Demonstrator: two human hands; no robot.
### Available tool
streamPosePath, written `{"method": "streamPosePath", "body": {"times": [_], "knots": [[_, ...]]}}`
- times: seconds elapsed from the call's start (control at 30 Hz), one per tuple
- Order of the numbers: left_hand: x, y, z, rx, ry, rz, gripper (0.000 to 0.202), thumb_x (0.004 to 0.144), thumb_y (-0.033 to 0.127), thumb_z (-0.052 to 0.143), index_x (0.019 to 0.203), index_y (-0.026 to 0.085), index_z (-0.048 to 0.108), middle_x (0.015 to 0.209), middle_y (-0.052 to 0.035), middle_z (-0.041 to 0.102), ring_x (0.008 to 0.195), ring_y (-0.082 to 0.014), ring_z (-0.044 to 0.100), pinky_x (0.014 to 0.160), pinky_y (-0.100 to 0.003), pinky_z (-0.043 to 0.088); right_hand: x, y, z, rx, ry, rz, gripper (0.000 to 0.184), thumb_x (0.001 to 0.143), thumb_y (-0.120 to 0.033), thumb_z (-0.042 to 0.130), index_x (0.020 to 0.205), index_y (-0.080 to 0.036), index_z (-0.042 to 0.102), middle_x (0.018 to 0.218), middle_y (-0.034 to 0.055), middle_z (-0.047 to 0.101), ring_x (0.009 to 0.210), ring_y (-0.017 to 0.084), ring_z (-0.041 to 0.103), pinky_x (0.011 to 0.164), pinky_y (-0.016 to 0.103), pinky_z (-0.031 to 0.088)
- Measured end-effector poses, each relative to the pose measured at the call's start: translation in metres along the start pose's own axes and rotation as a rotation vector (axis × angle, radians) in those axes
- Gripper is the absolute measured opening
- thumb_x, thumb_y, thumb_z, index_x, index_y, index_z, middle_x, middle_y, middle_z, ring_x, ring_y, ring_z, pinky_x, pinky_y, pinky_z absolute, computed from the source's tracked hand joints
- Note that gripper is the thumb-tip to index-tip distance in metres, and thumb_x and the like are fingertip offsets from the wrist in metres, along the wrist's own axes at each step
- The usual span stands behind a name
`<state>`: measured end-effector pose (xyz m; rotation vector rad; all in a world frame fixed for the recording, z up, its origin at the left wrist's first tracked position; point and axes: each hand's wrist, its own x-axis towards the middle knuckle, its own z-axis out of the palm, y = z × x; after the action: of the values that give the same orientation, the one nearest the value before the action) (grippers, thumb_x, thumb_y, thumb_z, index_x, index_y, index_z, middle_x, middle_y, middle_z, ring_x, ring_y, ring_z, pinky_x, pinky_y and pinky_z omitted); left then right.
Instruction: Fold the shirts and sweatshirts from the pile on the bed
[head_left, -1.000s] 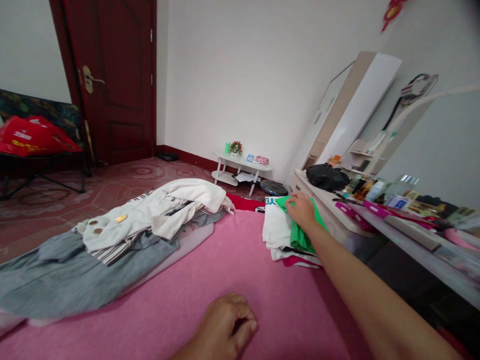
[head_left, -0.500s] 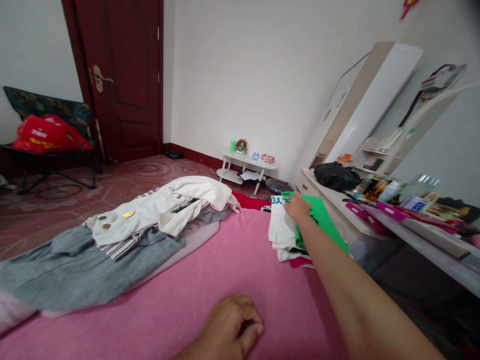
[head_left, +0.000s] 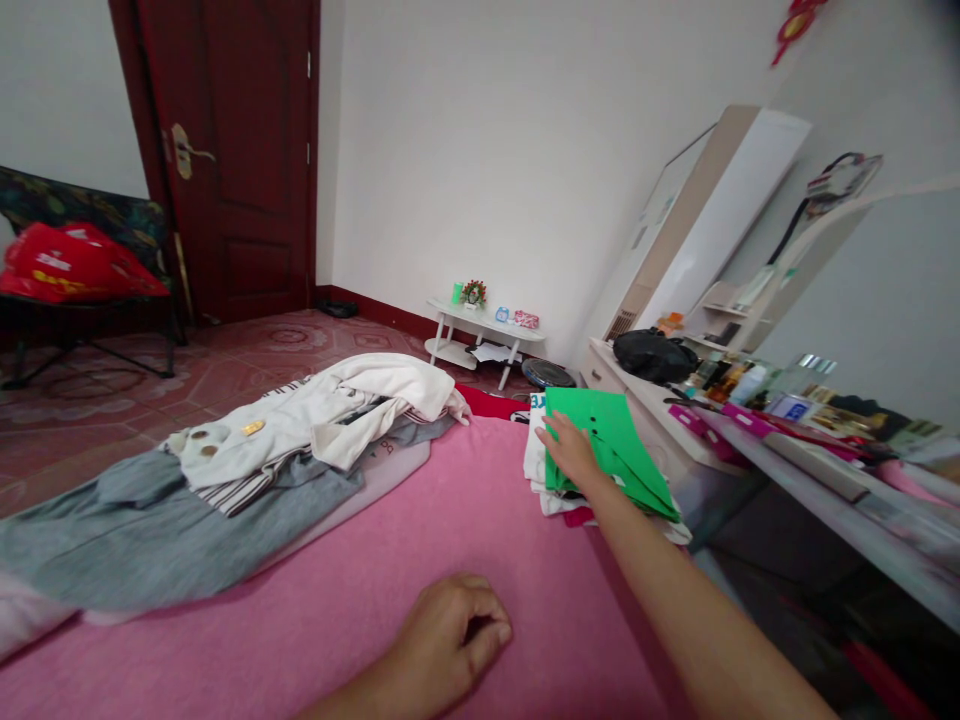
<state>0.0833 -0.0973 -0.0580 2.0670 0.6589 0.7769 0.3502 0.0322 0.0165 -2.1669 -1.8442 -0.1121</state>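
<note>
My right hand (head_left: pixel 571 451) lies flat, fingers stretched out, on the near left edge of a folded green garment (head_left: pixel 615 440). That garment tops a small stack of folded clothes (head_left: pixel 541 480) at the right side of the pink bed (head_left: pixel 420 540). My left hand (head_left: pixel 448 645) rests on the bed close to me, fingers curled loosely with nothing visible inside. An unfolded heap of clothes lies to the left: a cream top (head_left: pixel 330 410) on a grey garment (head_left: pixel 150 530).
A cluttered dresser (head_left: pixel 795 450) with a black bag (head_left: pixel 651 356) runs along the right, close to the stack. A small white side table (head_left: pixel 484 335) stands by the far wall. A dark red door (head_left: pixel 225 150) and a chair with a red bag (head_left: pixel 67 265) are at the left.
The green garment has been spread flat and squared on top of the stack. My right hand slid from its far edge back to its near left edge. My left hand stayed put.
</note>
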Motion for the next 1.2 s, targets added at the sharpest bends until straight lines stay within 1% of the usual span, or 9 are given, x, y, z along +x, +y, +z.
{"method": "streamPosePath", "body": {"times": [0.13,0.27,0.4,0.6,0.73,0.9,0.97,1.07,1.2], "knots": [[0.0,0.002,-0.001,-0.019,0.001,0.011,0.016,0.083,0.018,0.054,0.073,0.016,0.065,0.073,-0.0011,0.063,0.071,-0.0128,0.056,0.069,-0.022,0.039,-0.062,-0.058,0.034,0.071,-0.085,-0.169,0.046,0.095,-0.045,0.035,0.131,-0.021,0.053,0.143,0.0091,0.045,0.136,0.022,0.034,0.112,0.047,0.019],[-0.003,0.001,-0.003,-0.095,0.017,0.066,0.014,0.081,0.016,0.057,0.072,0.014,0.066,0.072,-0.0014,0.064,0.07,-0.0128,0.056,0.068,-0.021,0.04,-0.123,-0.094,0.07,0.076,-0.201,-0.247,0.056,0.09,-0.038,0.047,0.142,-0.022,0.038,0.152,0.0102,0.029,0.141,0.026,0.021,0.112,0.052,0.017],[-0.008,-0.001,-0.004,-0.115,0.01,0.17,0.01,0.078,0.014,0.06,0.072,0.014,0.068,0.074,-0.0018,0.068,0.075,-0.014,0.06,0.074,-0.022,0.043,-0.144,-0.097,0.078,0.066,-0.148,-0.214,0.052,0.092,-0.032,0.041,0.143,-0.027,0.037,0.152,0.0051,0.029,0.141,0.024,0.023,0.112,0.051,0.018],[-0.013,0.0,-0.005,-0.011,-0.059,0.234,0.013,0.077,0.008,0.057,0.078,0.012,0.069,0.08,-0.0044,0.072,0.073,-0.0136,0.064,0.072,-0.021,0.046,-0.149,-0.089,0.079,0.166,-0.015,-0.238,0.047,0.091,-0.033,0.041,0.136,-0.02,0.049,0.146,0.0098,0.041,0.137,0.026,0.032,0.111,0.05,0.025],[-0.005,0.001,-0.06,0.391,0.064,0.216,0.014,0.077,0.012,0.057,0.082,0.016,0.069,0.082,-0.0055,0.071,0.078,-0.0174,0.063,0.079,-0.027,0.046,-0.151,-0.081,0.081,0.342,0.048,-0.268,0.042,0.088,-0.034,0.045,0.124,-0.016,0.06,0.138,0.0119,0.05,0.131,0.025,0.041,0.11,0.047,0.031],[-0.011,-0.03,-0.181,0.821,0.758,-0.109,0.031,0.086,0.024,0.05,0.114,0.018,0.062,0.121,-0.0104,0.06,0.113,-0.0254,0.052,0.098,-0.038,0.037,-0.146,-0.073,0.085,0.541,0.082,-0.242,0.036,0.084,-0.032,0.049,0.111,-0.017,0.067,0.129,0.0114,0.057,0.122,0.023,0.05,0.106,0.044,0.037],[-0.022,-0.049,-0.214,0.944,0.837,-0.353,0.043,0.086,0.032,0.052,0.125,0.014,0.054,0.127,-0.0152,0.055,0.115,-0.0295,0.051,0.097,-0.04,0.038,-0.145,-0.072,0.087,0.562,0.084,-0.233,0.035,0.082,-0.031,0.05,0.109,-0.018,0.068,0.128,0.0112,0.058,0.121,0.024,0.051,0.106,0.045,0.037],[-0.034,-0.07,-0.23,1.025,0.788,-0.595,0.058,0.084,0.047,0.052,0.13,0.011,0.049,0.12,-0.0173,0.059,0.108,-0.0332,0.054,0.089,-0.043,0.042,-0.144,-0.072,0.088,0.574,0.089,-0.23,0.033,0.082,-0.031,0.05,0.107,-0.019,0.069,0.127,0.0108,0.059,0.12,0.024,0.051,0.106,0.046,0.037],[-0.035,-0.072,-0.222,1.061,0.806,-0.582,0.051,0.083,0.048,0.054,0.126,0.02,0.052,0.115,-0.0119,0.06,0.104,-0.0308,0.055,0.082,-0.039,0.042,-0.144,-0.072,0.089,0.588,0.082,-0.23,0.033,0.082,-0.031,0.051,0.108,-0.02,0.068,0.127,0.0097,0.059,0.12,0.024,0.051,0.106,0.046,0.037]]}}
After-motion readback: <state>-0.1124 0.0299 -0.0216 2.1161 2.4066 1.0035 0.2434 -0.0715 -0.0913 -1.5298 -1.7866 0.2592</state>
